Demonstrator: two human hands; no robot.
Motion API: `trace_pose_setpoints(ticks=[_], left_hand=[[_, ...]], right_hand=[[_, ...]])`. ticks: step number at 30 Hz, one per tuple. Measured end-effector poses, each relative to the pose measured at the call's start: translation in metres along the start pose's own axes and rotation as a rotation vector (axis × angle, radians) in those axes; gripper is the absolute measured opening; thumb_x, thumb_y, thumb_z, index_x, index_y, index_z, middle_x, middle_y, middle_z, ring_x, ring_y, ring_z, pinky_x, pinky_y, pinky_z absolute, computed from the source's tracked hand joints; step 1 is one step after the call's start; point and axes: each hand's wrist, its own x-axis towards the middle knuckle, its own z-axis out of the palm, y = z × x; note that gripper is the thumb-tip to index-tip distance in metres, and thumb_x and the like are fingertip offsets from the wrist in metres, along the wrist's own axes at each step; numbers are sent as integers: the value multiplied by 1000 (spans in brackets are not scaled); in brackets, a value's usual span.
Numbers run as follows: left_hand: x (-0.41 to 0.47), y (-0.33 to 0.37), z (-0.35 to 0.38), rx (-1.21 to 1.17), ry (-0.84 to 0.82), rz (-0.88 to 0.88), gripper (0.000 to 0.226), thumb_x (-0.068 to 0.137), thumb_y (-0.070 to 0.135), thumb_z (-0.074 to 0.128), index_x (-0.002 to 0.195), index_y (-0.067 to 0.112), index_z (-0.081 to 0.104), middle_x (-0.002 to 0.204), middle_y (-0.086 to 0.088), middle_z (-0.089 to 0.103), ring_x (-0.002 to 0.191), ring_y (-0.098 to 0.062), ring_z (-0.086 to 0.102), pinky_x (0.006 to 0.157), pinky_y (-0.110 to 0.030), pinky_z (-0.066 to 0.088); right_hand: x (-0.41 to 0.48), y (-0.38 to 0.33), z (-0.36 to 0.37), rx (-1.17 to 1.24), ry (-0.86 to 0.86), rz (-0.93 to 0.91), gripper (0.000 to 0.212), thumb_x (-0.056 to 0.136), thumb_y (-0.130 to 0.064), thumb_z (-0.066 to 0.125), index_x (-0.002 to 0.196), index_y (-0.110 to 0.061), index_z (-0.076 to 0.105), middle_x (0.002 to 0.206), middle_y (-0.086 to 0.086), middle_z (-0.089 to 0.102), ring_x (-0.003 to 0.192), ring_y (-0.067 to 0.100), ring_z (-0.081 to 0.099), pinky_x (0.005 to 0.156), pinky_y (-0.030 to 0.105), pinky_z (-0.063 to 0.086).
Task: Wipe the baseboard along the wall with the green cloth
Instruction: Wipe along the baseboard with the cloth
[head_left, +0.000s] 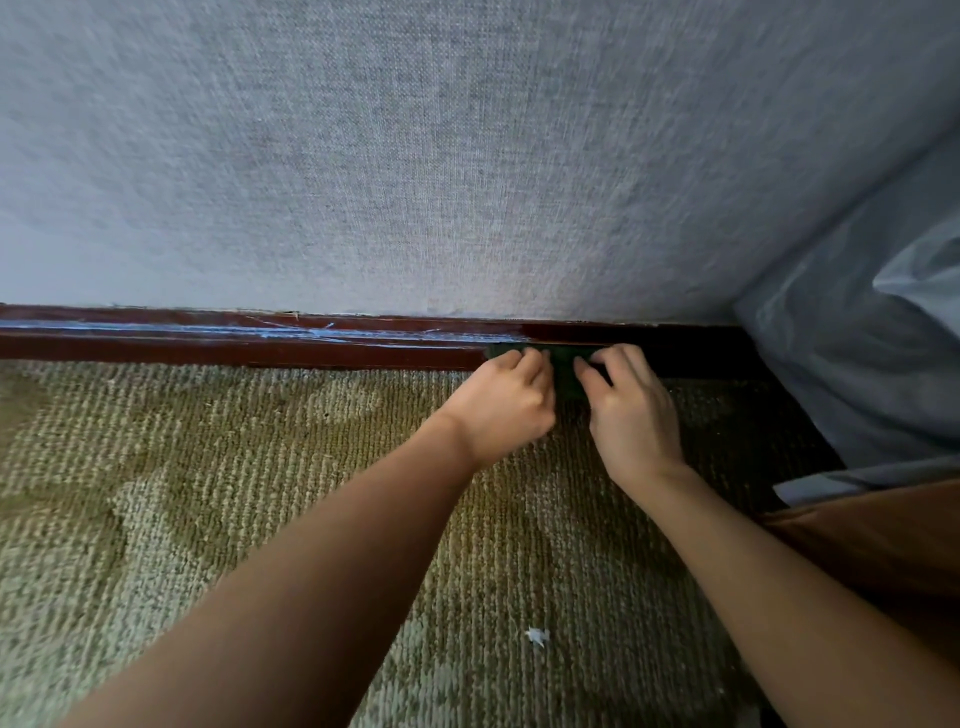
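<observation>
A dark red-brown baseboard (234, 343) runs along the foot of a grey textured wall (415, 156); pale blue streaks mark its left half. A dark green cloth (566, 371) lies against the baseboard, mostly hidden between my hands. My left hand (506, 405) grips the cloth's left part with curled fingers. My right hand (631, 410) holds its right part, fingers bent over it against the baseboard.
Olive-beige ribbed carpet (234, 493) covers the floor; a small white scrap (536, 635) lies on it near me. Pale blue bedding (857, 338) hangs at the right, above a brown wooden surface (883, 545).
</observation>
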Motion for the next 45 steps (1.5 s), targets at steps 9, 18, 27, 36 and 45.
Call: trace_pose_setpoints(ticks=[9,18,27,36,45], left_hand=[[2,6,7,73,-56,9,38,85,12,41,115,10,64,114,-8,65,100,-18,59,78,-24,50],[-1,4,5,78,-37,23,38,90,8,35,122,6,56,119,-13,61,105,-22,57,85,-29,49],[-9,-9,-12,112,81,4,32,75,17,49,93,13,75,97,-8,72,83,-17,68,67,-23,54],[-13,-15,-20,117,176,39,35,83,8,37,86,5,72,89,-12,70,82,-25,65,67,-28,52],[-23,-30,-22,70,326,-2,32,88,8,36,85,8,69,91,-12,68,84,-25,64,72,-29,51]], right_hand=[[4,-3,4,-46,-71,-6,26,54,13,79,78,8,70,70,21,61,64,35,62,46,32,49],[0,-2,2,-37,-218,63,26,91,-7,46,111,2,61,107,19,55,101,33,52,77,40,42],[11,-7,-15,-38,-192,77,37,97,-18,32,126,-7,52,123,12,49,113,25,46,87,30,36],[14,-13,-21,-40,-203,109,68,84,-34,1,130,-12,46,130,6,42,120,17,36,95,22,26],[23,-21,-24,-12,-114,-8,56,90,-27,14,117,-4,56,115,13,51,110,24,45,84,26,35]])
